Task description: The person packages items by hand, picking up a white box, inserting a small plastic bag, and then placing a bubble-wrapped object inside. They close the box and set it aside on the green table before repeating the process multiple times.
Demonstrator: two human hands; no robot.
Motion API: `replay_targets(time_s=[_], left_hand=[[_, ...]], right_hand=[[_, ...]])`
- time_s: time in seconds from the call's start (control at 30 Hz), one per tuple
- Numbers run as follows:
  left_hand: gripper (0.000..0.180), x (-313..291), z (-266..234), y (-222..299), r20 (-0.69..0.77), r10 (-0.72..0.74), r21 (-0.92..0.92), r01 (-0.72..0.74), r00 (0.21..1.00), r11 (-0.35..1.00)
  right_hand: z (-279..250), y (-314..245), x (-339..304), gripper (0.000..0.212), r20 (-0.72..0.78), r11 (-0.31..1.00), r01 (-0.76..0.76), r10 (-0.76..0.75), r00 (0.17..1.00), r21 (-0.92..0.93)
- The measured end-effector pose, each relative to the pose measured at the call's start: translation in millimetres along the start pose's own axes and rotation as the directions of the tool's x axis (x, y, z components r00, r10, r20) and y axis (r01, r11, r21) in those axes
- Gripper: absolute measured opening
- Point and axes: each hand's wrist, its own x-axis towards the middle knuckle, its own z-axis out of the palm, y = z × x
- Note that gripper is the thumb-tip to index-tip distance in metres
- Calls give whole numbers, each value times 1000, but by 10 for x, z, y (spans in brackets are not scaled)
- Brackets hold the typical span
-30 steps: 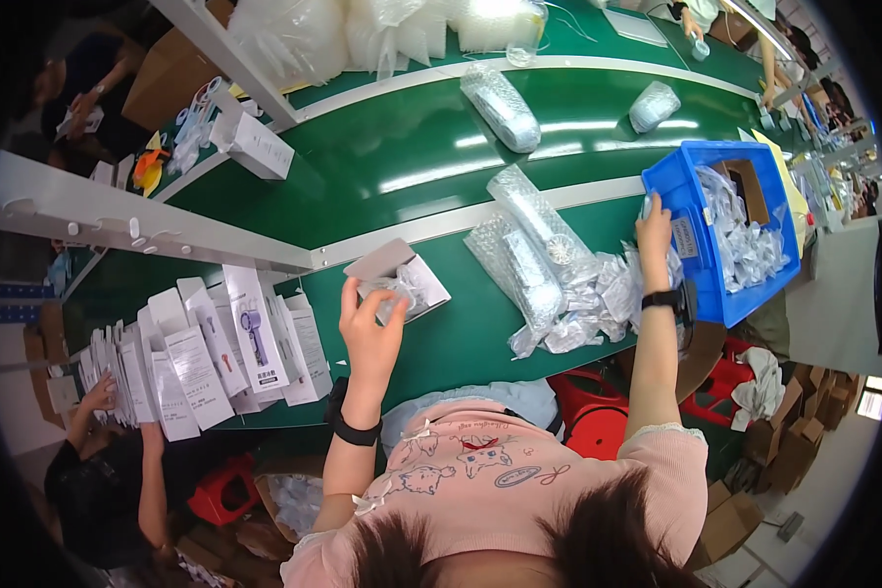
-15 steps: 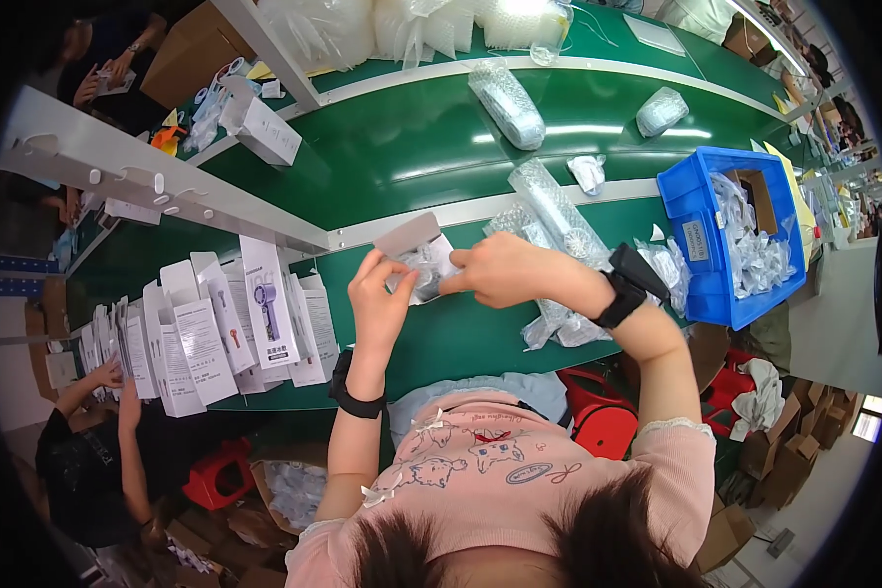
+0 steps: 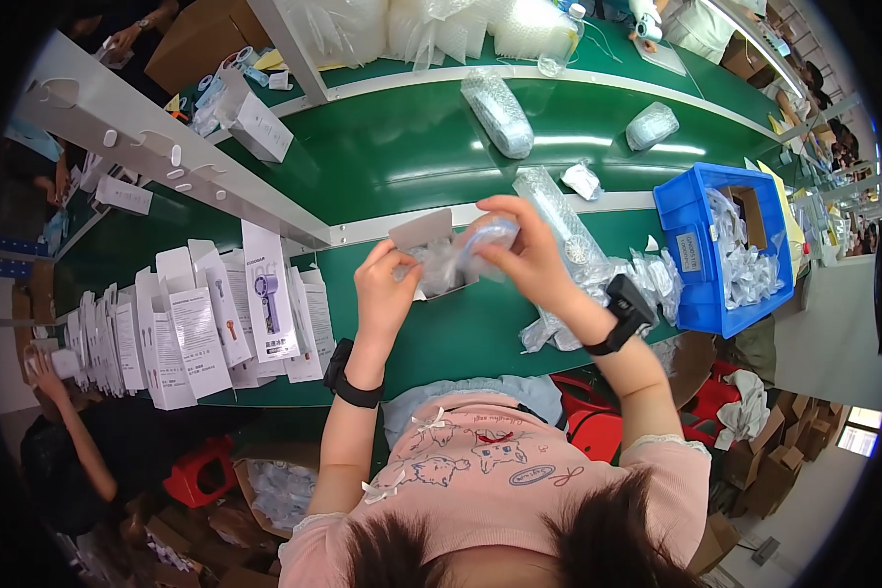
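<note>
My left hand (image 3: pixel 382 289) grips the near left side of a small carton (image 3: pixel 423 229), its flap standing up. Crumpled clear plastic (image 3: pixel 442 263) fills the carton's mouth; what it wraps cannot be made out. At the carton's right, my right hand (image 3: pixel 531 253) pinches a clear plastic bag (image 3: pixel 491 236) with a bluish edge between thumb and fingers. The bag reaches down to the carton's opening, blurred in part. Just beyond my right hand lie a bubble-wrapped item (image 3: pixel 562 223) and several clear-bagged pieces (image 3: pixel 659 274).
A row of upright printed cartons (image 3: pixel 199 338) fills the left of the green table. A blue bin (image 3: pixel 691 284) of bagged parts stands right. Bubble-wrapped items (image 3: pixel 497 113) lie past the metal rail (image 3: pixel 382 231). At far left, another person's arm (image 3: pixel 73 431) reaches toward the cartons.
My right hand has risen from the carton's mouth and now holds up a clear bag. My left hand stays on the carton. The person at left has shifted their hands along the carton row.
</note>
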Motion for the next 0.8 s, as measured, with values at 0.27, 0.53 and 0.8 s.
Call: replay_targets(time_s=[0.27,0.53,0.8], left_hand=[[11,-24,28,-27,3,-34,-2,34,999,999],[15,-24,-33,-14,5,-66,-80,66,998,995],[54,-478,-332,-721,-203,79,342,-5,976,940]], right_hand=[[299,214,-94,38,168,786,228,-159,973,-575],[182,369,-209,64,255,730,296,-170,952,-616],[284,1018,-84,91,161,996,-83,87,983,-31]])
